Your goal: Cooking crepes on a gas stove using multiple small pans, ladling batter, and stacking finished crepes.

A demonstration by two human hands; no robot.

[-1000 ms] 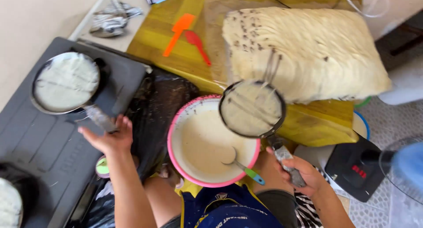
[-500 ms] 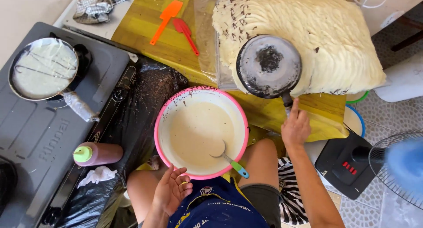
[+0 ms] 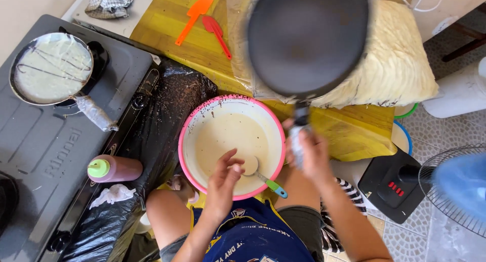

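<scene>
Item: dark pan [image 3: 308,39], 12 o'clock, over crepe stack [image 3: 400,64]; your right hand [image 3: 310,151] grip closed on its handle. Left hand [image 3: 225,180] open, reaching for ladle [image 3: 260,176] in batter bowl [image 3: 188,140] at ctr. Keep pan level, scoop w/o dripping.

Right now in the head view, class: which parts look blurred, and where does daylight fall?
Head view: the dark pan held up by the right hand is smeared by motion blur, as is its handle; the blue fan at the right edge is soft; the batter bowl and stove are sharp; daylight brightens the tiled floor, lower right.
</scene>
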